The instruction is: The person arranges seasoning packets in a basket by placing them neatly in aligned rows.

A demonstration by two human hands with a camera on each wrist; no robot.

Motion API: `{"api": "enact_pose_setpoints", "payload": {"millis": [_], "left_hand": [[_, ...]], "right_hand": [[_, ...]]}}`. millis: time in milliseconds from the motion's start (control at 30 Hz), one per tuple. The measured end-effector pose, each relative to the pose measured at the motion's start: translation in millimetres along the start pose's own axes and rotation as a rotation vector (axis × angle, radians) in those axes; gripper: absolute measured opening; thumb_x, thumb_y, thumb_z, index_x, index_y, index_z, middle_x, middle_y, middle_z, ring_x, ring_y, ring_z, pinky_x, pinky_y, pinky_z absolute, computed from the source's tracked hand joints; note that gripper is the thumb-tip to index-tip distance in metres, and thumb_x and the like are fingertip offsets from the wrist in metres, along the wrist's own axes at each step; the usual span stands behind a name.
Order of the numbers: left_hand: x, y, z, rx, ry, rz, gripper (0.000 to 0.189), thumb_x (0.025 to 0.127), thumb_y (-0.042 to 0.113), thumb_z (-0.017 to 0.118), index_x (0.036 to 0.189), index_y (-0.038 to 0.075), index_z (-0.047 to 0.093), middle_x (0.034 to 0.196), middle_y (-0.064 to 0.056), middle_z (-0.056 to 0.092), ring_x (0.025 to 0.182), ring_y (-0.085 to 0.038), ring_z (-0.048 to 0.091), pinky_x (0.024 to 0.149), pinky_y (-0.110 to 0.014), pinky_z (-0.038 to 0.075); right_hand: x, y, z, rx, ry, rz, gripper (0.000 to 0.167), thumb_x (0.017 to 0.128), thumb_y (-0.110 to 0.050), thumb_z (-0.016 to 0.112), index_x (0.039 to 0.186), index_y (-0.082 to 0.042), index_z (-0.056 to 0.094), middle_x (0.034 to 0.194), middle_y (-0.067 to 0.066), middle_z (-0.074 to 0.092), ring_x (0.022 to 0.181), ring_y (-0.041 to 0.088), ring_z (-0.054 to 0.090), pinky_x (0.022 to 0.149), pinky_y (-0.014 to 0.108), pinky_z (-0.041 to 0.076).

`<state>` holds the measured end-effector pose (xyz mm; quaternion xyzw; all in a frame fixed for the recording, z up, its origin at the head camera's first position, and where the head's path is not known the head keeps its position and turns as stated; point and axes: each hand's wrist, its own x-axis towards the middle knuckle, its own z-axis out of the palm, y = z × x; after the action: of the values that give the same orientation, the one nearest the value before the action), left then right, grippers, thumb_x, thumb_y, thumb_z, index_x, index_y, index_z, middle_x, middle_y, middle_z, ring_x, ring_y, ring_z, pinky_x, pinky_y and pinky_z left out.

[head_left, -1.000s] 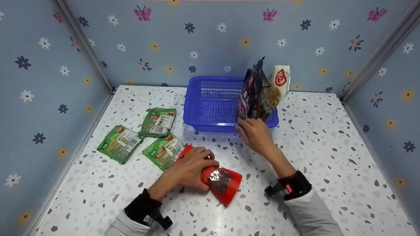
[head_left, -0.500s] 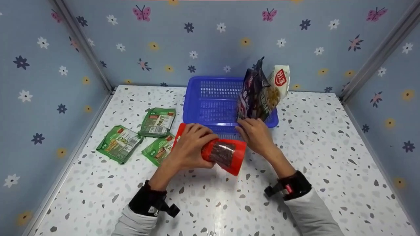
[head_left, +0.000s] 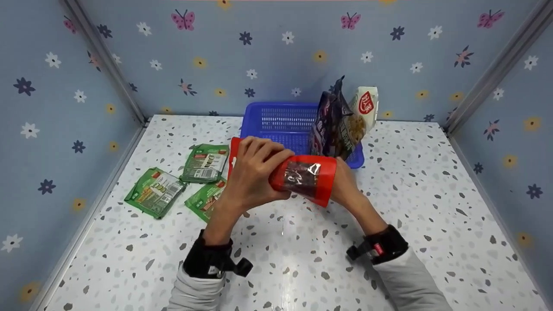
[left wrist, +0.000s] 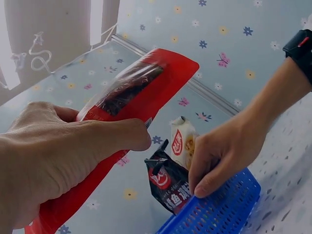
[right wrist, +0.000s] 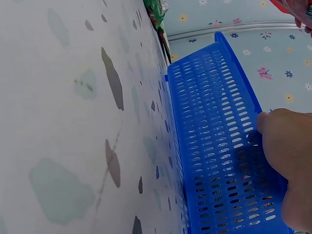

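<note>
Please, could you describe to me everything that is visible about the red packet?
The red packet looks like glossy plastic, with a clear window showing dark contents. The left hand grips it round the middle, above the table. In the head view it appears sideways, partly hiding the blue basket; in the left wrist view, slanted. Only the left hand visibly touches it; whether it is sealed cannot be told.

Blue basket [head_left: 281, 123] partly hidden, sleeves [head_left: 408, 278] cut off

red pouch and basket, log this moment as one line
left hand: holds red pouch, raised | right hand: grips basket | bags: in basket | three green packs: on table
</note>
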<state>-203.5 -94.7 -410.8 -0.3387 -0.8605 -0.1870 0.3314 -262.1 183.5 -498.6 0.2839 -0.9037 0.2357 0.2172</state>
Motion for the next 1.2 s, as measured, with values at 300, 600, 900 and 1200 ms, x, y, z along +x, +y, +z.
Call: {"api": "enact_pose_setpoints", "payload": {"millis": [300,600,900,1200], "left_hand": [[5.4,4.5,-5.4,0.047,0.076,0.031,0.08,0.067,0.052,0.107,0.134,0.02,0.076,0.129,-0.004,0.074,0.125,-0.029,0.06,0.121,-0.057,0.042],[4.0,5.2,-3.8,0.072,0.061,0.04,0.078,0.07,0.05,0.106,0.135,0.021,0.075,0.132,-0.005,0.074,0.129,-0.03,0.061,0.127,-0.059,0.04],[7.8,7.0,-1.2,0.102,0.052,0.086,0.084,0.066,0.054,0.109,0.135,0.023,0.074,0.131,-0.005,0.073,0.132,-0.03,0.061,0.135,-0.064,0.036],[7.9,12.0,5.2,0.164,0.086,0.155,0.082,0.07,0.059,0.106,0.135,0.021,0.074,0.131,-0.005,0.073,0.132,-0.03,0.062,0.135,-0.066,0.036]], "right_hand": [[1.3,1,-6,0.146,-0.064,0.052,0.081,0.074,-0.024,0.105,0.144,-0.004,0.07,0.132,0.016,0.081,0.124,0.039,0.075,0.116,0.055,0.059],[13.8,-9,-44,0.419,-0.054,0.041,0.031,0.113,-0.014,0.067,0.141,-0.002,0.075,0.13,0.017,0.083,0.12,0.035,0.08,0.111,0.047,0.065],[7.3,-50,-106,0.745,-0.005,0.155,0.039,0.116,-0.013,0.051,0.147,-0.001,0.07,0.138,0.02,0.078,0.125,0.023,0.077,0.109,0.024,0.061],[-0.7,-73,-114,0.572,-0.2,0.159,0.052,0.095,-0.021,0.089,0.143,-0.008,0.074,0.124,0.014,0.083,0.095,0.022,0.079,0.08,0.026,0.067]]}}
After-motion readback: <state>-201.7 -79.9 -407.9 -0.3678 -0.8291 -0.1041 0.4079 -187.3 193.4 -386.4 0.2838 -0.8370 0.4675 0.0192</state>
